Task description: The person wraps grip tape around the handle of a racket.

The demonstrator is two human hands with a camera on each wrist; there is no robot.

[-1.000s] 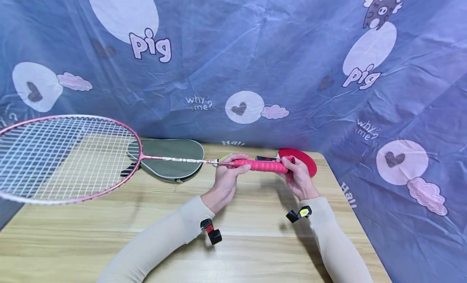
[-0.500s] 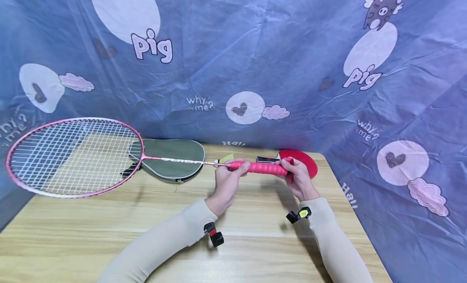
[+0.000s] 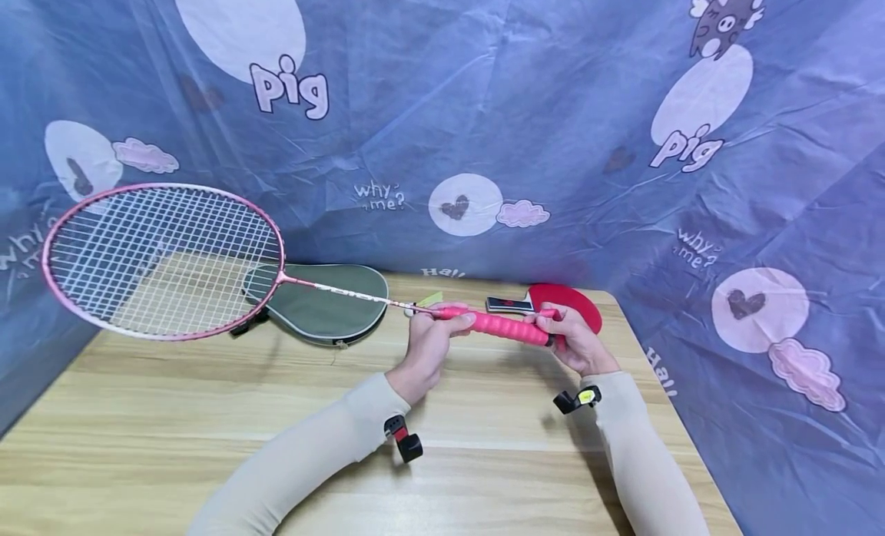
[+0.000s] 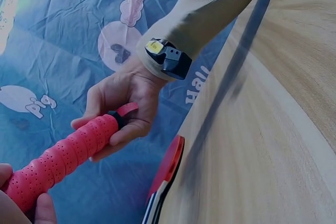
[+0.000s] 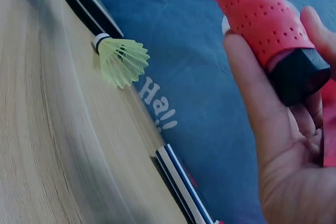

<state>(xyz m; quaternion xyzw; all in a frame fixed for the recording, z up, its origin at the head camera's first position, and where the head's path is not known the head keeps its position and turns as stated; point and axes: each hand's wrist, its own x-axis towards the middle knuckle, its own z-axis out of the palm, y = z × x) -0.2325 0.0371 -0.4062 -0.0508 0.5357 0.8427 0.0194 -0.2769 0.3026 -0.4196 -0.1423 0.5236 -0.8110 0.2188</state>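
A pink-and-white badminton racket (image 3: 166, 261) is held above the table, its strung head to the left. In the head view my left hand (image 3: 430, 348) grips it where the shaft meets the pink perforated handle (image 3: 512, 328). My right hand (image 3: 577, 342) is at the butt end, thumb and a finger either side of it. Its other fingers curl round a loose pink strip of grip tape (image 5: 329, 124), partly hidden by the hand. The black butt cap (image 5: 300, 77) shows between thumb and finger in the right wrist view.
On the wooden table (image 3: 332, 474) a green zipped paddle case (image 3: 332, 286) lies at the back. A yellow shuttlecock (image 5: 122, 59) sits right of it, then a red table tennis paddle (image 3: 565, 302). Blue patterned cloth (image 3: 387, 137) hangs behind.
The racket's head has moved right, then risen, while its butt has dropped, so it now slopes down to the right. My right hand has shifted slightly right and down.
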